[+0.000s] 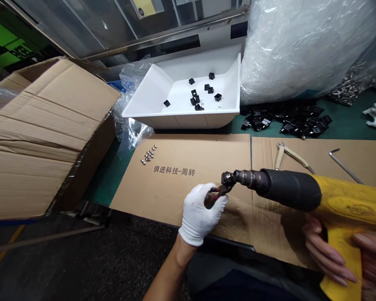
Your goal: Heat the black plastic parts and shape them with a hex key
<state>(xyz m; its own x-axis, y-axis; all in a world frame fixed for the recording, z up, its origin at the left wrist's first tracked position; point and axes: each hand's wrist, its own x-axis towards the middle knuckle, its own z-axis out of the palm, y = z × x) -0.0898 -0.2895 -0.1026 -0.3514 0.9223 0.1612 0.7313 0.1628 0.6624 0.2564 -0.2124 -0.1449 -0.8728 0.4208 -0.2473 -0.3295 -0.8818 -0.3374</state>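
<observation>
My left hand (pixel 202 213), in a white glove, is closed around the red-and-black handles of a pair of pliers (pixel 223 191). In the jaws sits a small black block-shaped part (pixel 227 177). Bare-skinned, my right hand (pixel 332 255) grips the handle of a yellow heat gun (pixel 351 202) with a black sleeve. Its stepped metal nozzle (pixel 250 179) points left, right up against the black part; whether they touch I cannot tell. Several small silver metal pieces (pixel 148 155) lie on the cardboard sheet (pixel 175 196) to the left.
Behind the cardboard stands a white tray (pixel 181 113) with several black parts inside. More black parts (pixel 301 119) are heaped to its right, below a large clear plastic bag (pixel 301 50). Cream-handled cutters (pixel 293 154) and a hex key (pixel 344 165) lie at right. A carton (pixel 47 138) stands left.
</observation>
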